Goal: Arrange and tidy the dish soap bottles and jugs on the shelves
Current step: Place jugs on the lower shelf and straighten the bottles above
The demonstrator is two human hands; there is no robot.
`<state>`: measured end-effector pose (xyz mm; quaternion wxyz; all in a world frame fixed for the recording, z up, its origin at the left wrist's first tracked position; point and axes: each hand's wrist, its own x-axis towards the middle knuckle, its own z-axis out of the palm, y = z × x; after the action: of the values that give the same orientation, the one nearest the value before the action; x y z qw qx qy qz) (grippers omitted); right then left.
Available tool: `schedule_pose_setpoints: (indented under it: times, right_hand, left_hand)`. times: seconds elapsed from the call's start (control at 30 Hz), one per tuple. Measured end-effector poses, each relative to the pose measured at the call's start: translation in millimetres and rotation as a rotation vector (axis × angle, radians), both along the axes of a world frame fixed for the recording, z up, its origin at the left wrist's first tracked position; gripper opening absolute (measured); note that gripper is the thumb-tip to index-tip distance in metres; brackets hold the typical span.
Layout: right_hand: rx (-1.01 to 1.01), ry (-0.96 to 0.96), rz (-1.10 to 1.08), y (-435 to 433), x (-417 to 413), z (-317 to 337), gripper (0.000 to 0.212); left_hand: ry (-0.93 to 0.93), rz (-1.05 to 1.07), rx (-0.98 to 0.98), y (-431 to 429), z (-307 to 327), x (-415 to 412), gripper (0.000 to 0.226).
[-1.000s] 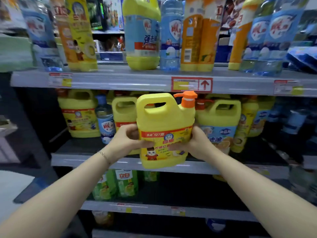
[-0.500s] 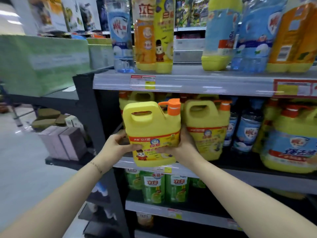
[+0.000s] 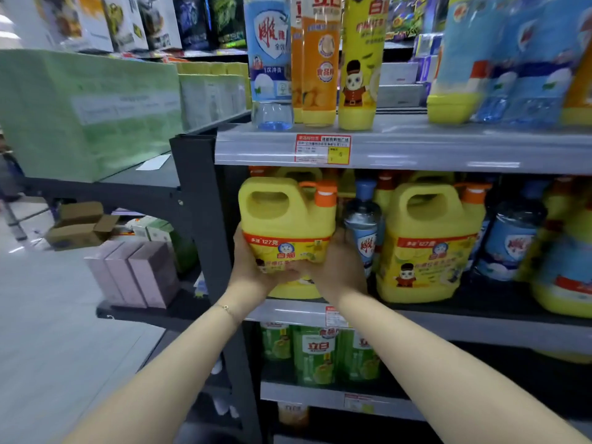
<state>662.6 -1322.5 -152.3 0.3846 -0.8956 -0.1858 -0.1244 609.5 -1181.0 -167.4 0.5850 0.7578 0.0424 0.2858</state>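
Head view puts the jug (image 3: 286,225) at the left end of the middle shelf (image 3: 448,318), upright, handle to the left, orange pump to the right, label facing me. Its base is at the shelf's front lip; whether it bears on the shelf or hangs just above I cannot tell, since my hands cover the lower front. My left grip (image 3: 253,274) is curled round the jug's lower left side, thumb on the label; my right grip (image 3: 339,267) wraps the lower right side, fingers hidden behind; both are closed on the jug and hold nothing else.

Just beside the jug on its right stands a blue bottle (image 3: 363,232), set further back; beyond that is a second jug (image 3: 429,245) of the same kind, label forward. On the left the rack's dark post (image 3: 205,219) is near. The top shelf (image 3: 416,149) carries tall bottles and a price tag (image 3: 322,149); green bottles (image 3: 320,354) fill the shelf below.

I judge this the placing step: one jug going into the end slot of the row. The next move calls for a level push back until its face lines up with the second jug, minding the blue bottle by my right knuckles; then both sides should let go together so it does not tip off the lip.
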Motion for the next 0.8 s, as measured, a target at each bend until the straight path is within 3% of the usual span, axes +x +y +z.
schedule_pose_setpoints:
  times: [0.17,0.3,0.43,0.5,0.6,0.7,0.8]
  right_hand:
    - [-0.107,-0.005,-0.048,7,3,6,0.088]
    - [-0.309,0.022,-0.097,6,8,13,0.087]
    - [-0.589,-0.073,-0.042,-7,1,23,0.041]
    - [-0.573,-0.154,-0.061,-19,-5,27,0.037]
    - [-0.427,-0.262,-0.128,-30,-5,35,0.051]
    - [-0.367,-0.139,-0.168,-32,9,48,0.054]
    - [-0.375,-0.064,-0.145,-31,23,49,0.049]
  left_hand:
    - [0.000,0.020,0.083,8,0,19,0.105]
    - [0.018,0.000,0.098,17,-10,28,0.109]
    - [-0.009,0.055,0.058,21,-26,35,0.112]
    - [-0.024,0.099,0.095,22,-27,37,0.116]
    - [-0.014,0.207,0.190,13,-25,35,0.121]
    - [0.040,0.401,0.386,-5,-25,24,0.119]
    - [-0.006,0.516,0.615,-17,-32,13,0.096]
